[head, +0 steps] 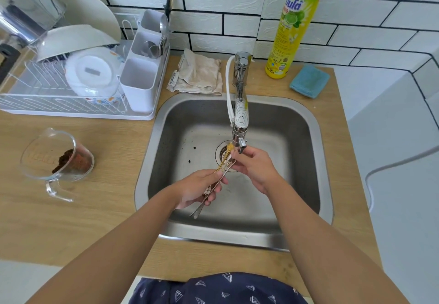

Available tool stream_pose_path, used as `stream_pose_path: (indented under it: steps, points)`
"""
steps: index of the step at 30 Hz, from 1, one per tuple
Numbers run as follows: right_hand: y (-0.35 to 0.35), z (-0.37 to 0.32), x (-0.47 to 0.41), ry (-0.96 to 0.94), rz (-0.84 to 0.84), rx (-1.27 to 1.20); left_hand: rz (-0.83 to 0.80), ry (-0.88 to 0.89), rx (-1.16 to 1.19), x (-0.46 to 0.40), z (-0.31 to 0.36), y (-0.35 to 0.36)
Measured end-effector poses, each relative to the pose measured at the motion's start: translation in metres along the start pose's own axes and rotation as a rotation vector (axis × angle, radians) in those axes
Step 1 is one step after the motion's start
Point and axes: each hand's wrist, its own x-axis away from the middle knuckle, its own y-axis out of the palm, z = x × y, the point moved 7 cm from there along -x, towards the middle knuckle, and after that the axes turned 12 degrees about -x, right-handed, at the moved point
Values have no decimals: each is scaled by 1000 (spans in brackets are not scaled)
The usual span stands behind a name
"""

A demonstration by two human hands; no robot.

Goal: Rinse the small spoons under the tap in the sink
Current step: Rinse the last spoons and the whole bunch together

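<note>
Over the steel sink [306, 151], my left hand [198, 188] grips the handles of a bunch of small gold and silver spoons [224, 163]. Their bowls point up toward the tap spout [240, 137], just above the drain [222, 152]. My right hand [255, 167] pinches the bowl ends of the spoons right under the spout. One gold bowl [229, 147] sticks out beside the nozzle. The handle tips poke out below my left hand. Whether water is running I cannot make out.
A glass measuring cup [59, 156] with brown residue stands on the wooden counter at left. A dish rack [71, 73] with bowls and a white cutlery caddy [142, 75] sits behind it. A folded cloth [199, 73], a yellow detergent bottle [292, 25] and a blue sponge [310, 80] lie behind the sink.
</note>
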Motion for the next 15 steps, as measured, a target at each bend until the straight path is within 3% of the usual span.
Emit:
stream_pose_path:
  steps: [10,15]
  points:
    - [2,0,0,-15,74,-6,-27,8,93,1,-1,1]
    - [1,1,1,122,18,-159,-110,-40,231,5,-2,0]
